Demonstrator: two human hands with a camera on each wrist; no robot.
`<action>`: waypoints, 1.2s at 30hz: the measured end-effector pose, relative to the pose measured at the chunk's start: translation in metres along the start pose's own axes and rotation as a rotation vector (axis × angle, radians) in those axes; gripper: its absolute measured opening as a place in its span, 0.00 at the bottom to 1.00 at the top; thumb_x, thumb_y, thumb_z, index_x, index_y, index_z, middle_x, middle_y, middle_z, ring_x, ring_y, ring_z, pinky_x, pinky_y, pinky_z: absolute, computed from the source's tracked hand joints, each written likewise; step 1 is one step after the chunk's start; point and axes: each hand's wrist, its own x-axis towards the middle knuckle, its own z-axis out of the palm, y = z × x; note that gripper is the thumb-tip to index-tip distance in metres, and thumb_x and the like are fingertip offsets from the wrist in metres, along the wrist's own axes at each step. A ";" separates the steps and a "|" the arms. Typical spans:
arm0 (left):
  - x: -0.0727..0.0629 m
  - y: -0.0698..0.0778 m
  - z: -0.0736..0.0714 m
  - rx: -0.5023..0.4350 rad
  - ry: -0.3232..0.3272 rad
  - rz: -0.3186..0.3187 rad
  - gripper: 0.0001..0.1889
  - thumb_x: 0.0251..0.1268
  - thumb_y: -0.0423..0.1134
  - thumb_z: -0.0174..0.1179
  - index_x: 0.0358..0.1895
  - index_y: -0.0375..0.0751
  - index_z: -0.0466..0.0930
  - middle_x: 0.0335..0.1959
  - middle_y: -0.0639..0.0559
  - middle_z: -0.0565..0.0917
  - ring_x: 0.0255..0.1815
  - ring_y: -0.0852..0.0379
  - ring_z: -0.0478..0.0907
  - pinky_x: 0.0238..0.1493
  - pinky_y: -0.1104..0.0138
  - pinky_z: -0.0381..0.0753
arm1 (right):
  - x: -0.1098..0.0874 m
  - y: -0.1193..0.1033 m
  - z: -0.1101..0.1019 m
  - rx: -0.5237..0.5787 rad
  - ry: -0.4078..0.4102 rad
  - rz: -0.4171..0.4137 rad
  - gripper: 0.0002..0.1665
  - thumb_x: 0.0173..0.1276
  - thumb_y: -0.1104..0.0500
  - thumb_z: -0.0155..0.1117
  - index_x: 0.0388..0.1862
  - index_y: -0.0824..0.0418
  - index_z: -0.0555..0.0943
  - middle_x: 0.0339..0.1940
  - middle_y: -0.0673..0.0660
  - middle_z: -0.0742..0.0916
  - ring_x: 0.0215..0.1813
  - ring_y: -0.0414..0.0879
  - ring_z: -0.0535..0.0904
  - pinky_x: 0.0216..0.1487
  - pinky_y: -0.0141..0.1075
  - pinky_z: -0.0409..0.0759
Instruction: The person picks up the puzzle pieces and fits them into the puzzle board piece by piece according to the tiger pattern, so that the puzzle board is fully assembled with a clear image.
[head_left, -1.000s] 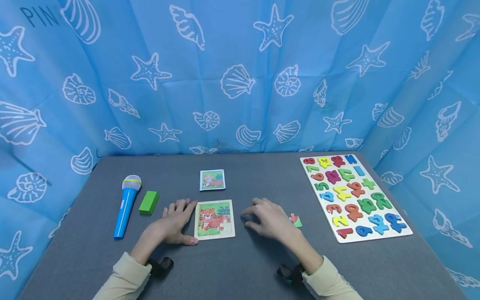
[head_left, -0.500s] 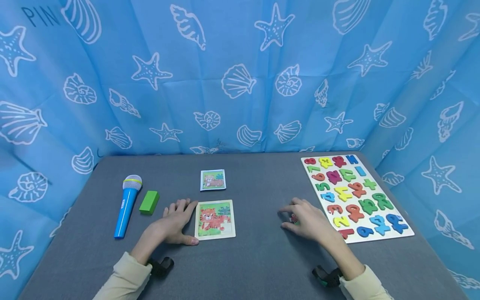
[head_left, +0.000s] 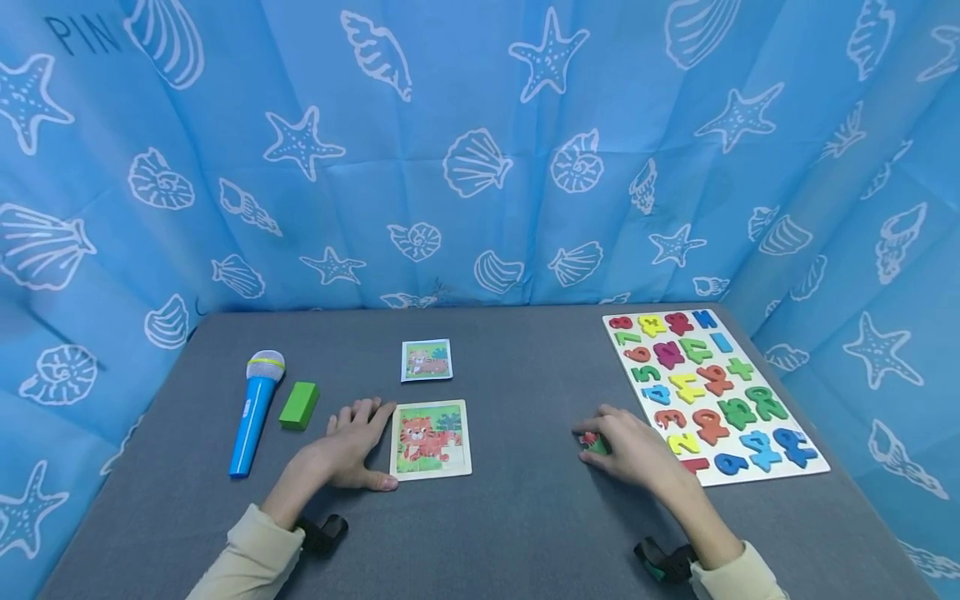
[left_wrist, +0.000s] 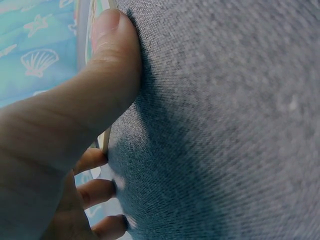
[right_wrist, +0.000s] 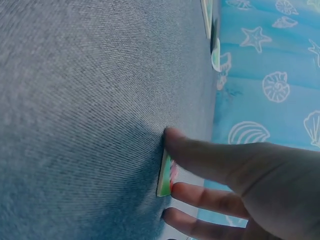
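Note:
In the head view a square tiger puzzle (head_left: 431, 439) lies in its pale frame, with a gap at its lower right. My left hand (head_left: 347, 446) rests at its left side, index fingertip by the upper corner and thumb on the lower corner. The left wrist view shows that thumb (left_wrist: 112, 55) against the frame's edge, other fingertips on the cloth. To the right, my right hand (head_left: 632, 446) pinches a small red-and-green puzzle piece (head_left: 596, 444) between thumb and fingers. In the right wrist view the puzzle piece (right_wrist: 165, 177) lies low at the table surface; its far side is partly hidden.
A small tiger picture card (head_left: 426, 361) lies behind the puzzle. At the left are a blue toy microphone (head_left: 253, 417) and a green block (head_left: 299, 406). A white board of coloured numbers and signs (head_left: 712, 392) lies near the right hand. A blue shell-patterned curtain (head_left: 480, 225) hangs behind the table.
My right hand has moved right, away from the puzzle, to the loose piece, and its thumb and fingers have closed round it. My left hand has stayed in place.

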 end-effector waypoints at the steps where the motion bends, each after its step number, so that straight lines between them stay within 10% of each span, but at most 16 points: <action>1: 0.000 0.000 0.000 0.000 0.000 0.001 0.61 0.51 0.62 0.77 0.81 0.36 0.51 0.79 0.27 0.54 0.76 0.24 0.54 0.70 0.28 0.55 | -0.001 0.000 0.000 0.009 0.003 -0.005 0.19 0.62 0.55 0.77 0.52 0.57 0.88 0.41 0.53 0.86 0.38 0.40 0.77 0.37 0.34 0.75; 36: 0.002 0.001 0.000 0.008 -0.005 -0.010 0.61 0.50 0.63 0.76 0.81 0.37 0.52 0.79 0.27 0.54 0.76 0.25 0.54 0.71 0.29 0.55 | 0.009 -0.017 0.001 0.062 0.009 -0.003 0.16 0.65 0.53 0.74 0.50 0.54 0.88 0.37 0.49 0.84 0.35 0.40 0.74 0.35 0.33 0.71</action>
